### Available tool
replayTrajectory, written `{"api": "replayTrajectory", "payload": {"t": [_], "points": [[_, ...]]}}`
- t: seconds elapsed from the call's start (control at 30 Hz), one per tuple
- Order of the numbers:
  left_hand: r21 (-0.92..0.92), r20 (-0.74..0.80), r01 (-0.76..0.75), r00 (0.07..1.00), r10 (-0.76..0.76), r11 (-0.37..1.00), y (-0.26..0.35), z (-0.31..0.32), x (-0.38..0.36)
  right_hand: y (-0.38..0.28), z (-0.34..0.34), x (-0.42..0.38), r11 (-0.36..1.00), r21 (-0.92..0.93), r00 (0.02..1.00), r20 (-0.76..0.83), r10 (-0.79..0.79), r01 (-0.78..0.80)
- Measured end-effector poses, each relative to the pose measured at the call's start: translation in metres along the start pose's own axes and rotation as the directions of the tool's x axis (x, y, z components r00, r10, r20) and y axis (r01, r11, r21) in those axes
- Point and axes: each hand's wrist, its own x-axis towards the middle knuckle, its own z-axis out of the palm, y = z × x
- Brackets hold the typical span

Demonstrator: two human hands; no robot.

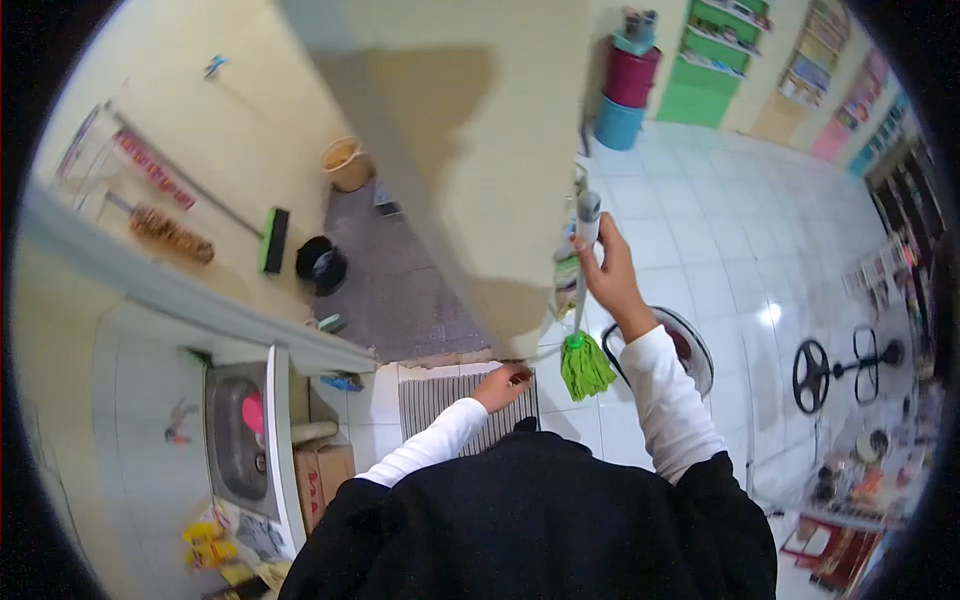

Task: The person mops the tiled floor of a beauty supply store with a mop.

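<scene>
My right hand (615,280) is raised by the edge of the wall, its fingers closed round the pale handle of a mop (586,372). The mop's bright green head hangs beneath the hand, beside a round bucket (690,345) that my forearm partly covers. My left hand (503,386) is lower, over a striped mat (430,415). Its fingers are loosely curled with a gap to the thumb, and no object shows in it.
A wall (450,180) separates a dark-floored room from the white-tiled one. Left are a black bucket (321,265), a wall-hung green brush (273,240) and a sink (235,435). Right stand stacked tubs (620,122) and a stand with a black wheel (811,376).
</scene>
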Motion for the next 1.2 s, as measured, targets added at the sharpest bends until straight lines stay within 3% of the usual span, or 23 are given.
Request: {"api": "replayTrajectory", "payload": {"t": [0.03,0.13,0.17,0.27,0.33,0.37,0.43,0.47,0.53,0.57,0.6,0.77,0.83,0.9,0.97,1.03,1.07,1.13,1.2], "points": [[-0.017,-0.002,-0.03,1.0,0.03,0.999,-0.002,0.003,0.009,-0.004,-0.008,-0.009,0.999,-0.026,0.999,-0.014,-0.041,0.04],[-0.033,0.084,-0.096,0.992,0.098,0.995,-0.007,0.01,0.046,-0.005,-0.036,-0.038,0.955,0.278,0.994,0.0,0.107,-0.103],[-0.012,0.081,-0.16,0.984,0.161,0.987,0.0,0.016,0.058,-0.014,-0.05,-0.049,0.951,0.28,0.989,-0.033,0.147,-0.132],[0.087,0.079,-0.294,0.954,0.288,0.952,0.041,0.031,0.085,-0.041,-0.085,-0.07,0.938,0.345,0.96,-0.252,0.121,-0.028],[0.168,0.026,-0.466,0.883,0.469,0.869,0.066,0.05,0.1,-0.076,-0.111,-0.08,0.891,0.453,0.919,-0.364,0.15,0.034],[0.2,0.028,-0.554,0.828,0.56,0.808,0.083,0.059,0.107,-0.09,-0.127,-0.085,0.915,0.394,0.912,-0.4,0.091,0.081],[0.145,0.19,-0.663,0.747,0.637,0.735,0.113,0.081,0.114,-0.12,-0.159,-0.1,0.95,0.266,0.892,-0.451,-0.029,0.166],[0.111,0.264,-0.711,0.695,0.669,0.695,0.125,0.096,0.116,-0.143,-0.17,-0.104,0.946,0.274,0.844,-0.536,0.0,0.174],[-0.005,0.408,-0.679,0.668,0.622,0.734,0.14,0.129,0.113,-0.178,-0.192,-0.119,0.919,0.306,0.759,-0.651,0.013,0.247],[-0.055,0.478,-0.654,0.647,0.595,0.755,0.148,0.147,0.109,-0.191,-0.207,-0.13,0.942,0.232,0.758,-0.651,-0.034,0.242],[-0.148,0.466,-0.589,0.667,0.581,0.795,0.151,0.168,0.104,-0.206,-0.219,-0.142,0.952,0.202,0.742,-0.67,-0.039,0.232],[-0.201,0.705,-0.659,0.417,0.574,0.725,0.214,0.234,0.065,-0.282,-0.274,-0.205,0.979,0.039,0.6,-0.794,-0.091,0.2],[-0.269,0.791,-0.646,0.275,0.547,0.714,0.236,0.266,0.052,-0.313,-0.304,-0.235,0.987,-0.013,0.621,-0.776,-0.112,0.162],[-0.296,0.797,-0.731,0.165,0.581,0.614,0.258,0.296,0.032,-0.344,-0.329,-0.262,0.991,-0.03,0.608,-0.787,-0.104,0.131],[-0.349,0.797,-0.781,0.044,0.603,0.518,0.277,0.331,0.016,-0.37,-0.358,-0.286,0.974,0.052,0.667,-0.736,-0.113,0.221],[-0.382,0.806,-0.786,-0.027,0.591,0.486,0.302,0.356,-0.004,-0.399,-0.384,-0.309,0.986,0.063,0.642,-0.765,-0.053,0.155],[-0.396,0.807,-0.793,-0.06,0.587,0.463,0.313,0.37,-0.011,-0.409,-0.393,-0.318,0.983,0.051,0.576,-0.816,-0.06,0.175],[-0.458,0.769,-0.79,-0.122,0.627,0.407,0.329,0.402,-0.022,-0.428,-0.435,-0.346,0.988,0.034,0.767,-0.635,-0.094,0.149],[-0.479,0.762,-0.787,-0.153,0.629,0.388,0.346,0.43,-0.03,-0.439,-0.453,-0.365,0.986,0.016,0.791,-0.599,-0.123,0.165]]}}
